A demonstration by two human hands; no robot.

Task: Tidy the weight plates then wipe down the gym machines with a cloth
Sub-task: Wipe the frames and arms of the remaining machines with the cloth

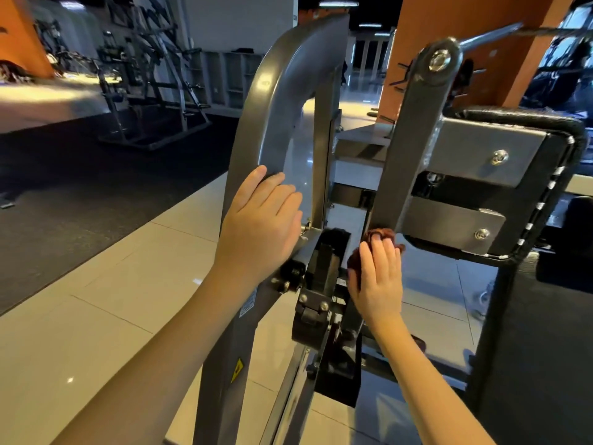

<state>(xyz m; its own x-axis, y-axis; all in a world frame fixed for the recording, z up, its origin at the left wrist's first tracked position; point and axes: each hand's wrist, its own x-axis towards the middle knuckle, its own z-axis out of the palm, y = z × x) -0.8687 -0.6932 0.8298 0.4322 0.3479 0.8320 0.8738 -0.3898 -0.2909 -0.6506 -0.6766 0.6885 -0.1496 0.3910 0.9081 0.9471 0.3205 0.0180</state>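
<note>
Two bare forearms are reaching up toward a grey gym machine. Left hand [260, 226] is resting flat, fingers straight and together, on its curved frame [276, 107]. Right hand [376, 281] is clutching a bunched dark-red cloth [378, 235], pressing it against the foot of the lever arm [404, 139] beside a black pad [572, 146].

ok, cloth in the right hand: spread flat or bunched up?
Bunched up. The dark red cloth shows as a crumpled wad, sticking out above and left of the right hand gripping it.

A gym: steel weight machines [154, 91] on rubber flooring [96, 194]
</note>
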